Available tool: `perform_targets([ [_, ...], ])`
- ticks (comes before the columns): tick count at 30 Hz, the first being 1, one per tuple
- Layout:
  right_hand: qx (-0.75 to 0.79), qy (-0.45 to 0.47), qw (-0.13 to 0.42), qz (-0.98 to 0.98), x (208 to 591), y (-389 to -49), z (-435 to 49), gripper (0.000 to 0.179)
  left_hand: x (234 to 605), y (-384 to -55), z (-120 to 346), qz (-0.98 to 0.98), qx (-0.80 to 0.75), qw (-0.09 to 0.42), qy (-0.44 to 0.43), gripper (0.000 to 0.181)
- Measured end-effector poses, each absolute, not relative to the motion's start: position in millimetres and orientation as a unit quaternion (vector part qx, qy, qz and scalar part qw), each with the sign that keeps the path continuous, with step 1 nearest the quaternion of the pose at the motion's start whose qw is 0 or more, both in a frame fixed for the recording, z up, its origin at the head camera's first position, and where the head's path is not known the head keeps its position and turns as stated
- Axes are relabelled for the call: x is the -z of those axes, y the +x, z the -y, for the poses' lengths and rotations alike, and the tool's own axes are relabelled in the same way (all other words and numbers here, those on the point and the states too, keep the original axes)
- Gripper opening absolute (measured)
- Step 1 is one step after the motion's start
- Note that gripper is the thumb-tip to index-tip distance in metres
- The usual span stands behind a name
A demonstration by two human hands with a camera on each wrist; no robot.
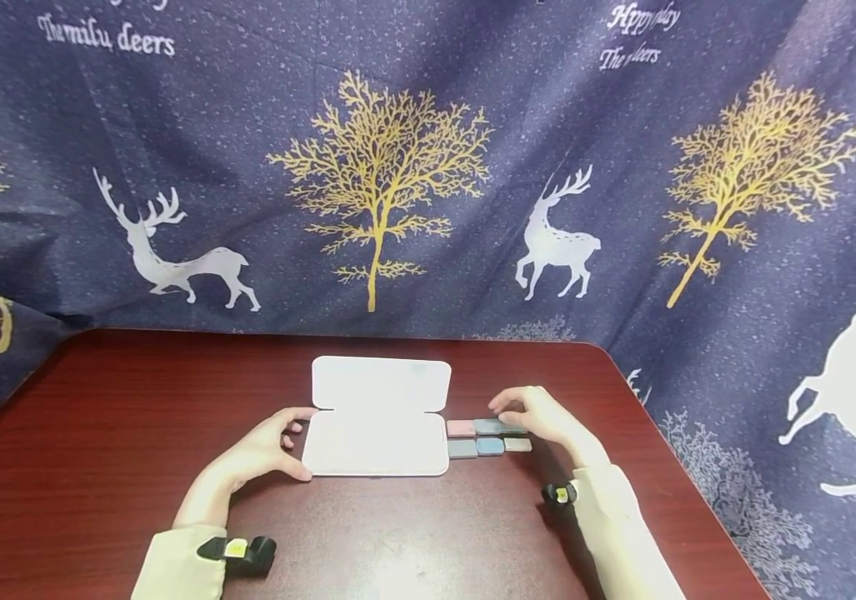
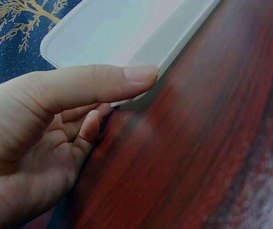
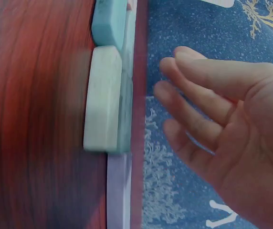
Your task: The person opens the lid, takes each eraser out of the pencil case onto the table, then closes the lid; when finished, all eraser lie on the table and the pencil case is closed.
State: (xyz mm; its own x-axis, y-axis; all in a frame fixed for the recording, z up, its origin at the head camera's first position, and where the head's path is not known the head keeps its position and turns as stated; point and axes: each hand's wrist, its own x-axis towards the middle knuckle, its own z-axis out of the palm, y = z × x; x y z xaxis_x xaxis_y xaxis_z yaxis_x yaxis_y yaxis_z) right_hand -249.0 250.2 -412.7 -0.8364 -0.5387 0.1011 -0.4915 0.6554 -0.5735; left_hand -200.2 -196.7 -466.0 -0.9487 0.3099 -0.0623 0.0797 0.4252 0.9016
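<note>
A white hinged case (image 1: 375, 443) lies unfolded on the table, its lid (image 1: 381, 383) laid back. My left hand (image 1: 266, 448) holds the case's left end, the thumb at the near corner and the forefinger at the far one. In the left wrist view the thumb (image 2: 103, 86) presses on the white rim. Right of the case, small pastel eraser-like blocks form two rows, including a pink block (image 1: 461, 428), a blue block (image 1: 490, 447) and a cream block (image 3: 102, 100). Over the far row's right end hovers my right hand (image 1: 538, 414), fingers loosely bent, holding nothing.
The dark red wooden table (image 1: 135, 417) has a glossy surface. Behind it and at the right hangs a blue curtain (image 1: 428, 167) printed with deer and golden trees. A lavender block (image 3: 119, 191) lies beyond the cream one in the right wrist view.
</note>
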Motion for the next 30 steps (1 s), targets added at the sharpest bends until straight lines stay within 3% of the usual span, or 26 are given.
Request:
perform_targets([
  [21,0.453,-0.262,-0.006,-0.852,412,-264,-191,0.036,464,-200,195,-0.842,-0.516,0.116,0.104,0.096],
  [30,0.480,-0.259,0.003,-0.838,380,-245,-167,0.038,464,-200,195,-0.844,-0.513,0.115,0.104,0.096],
])
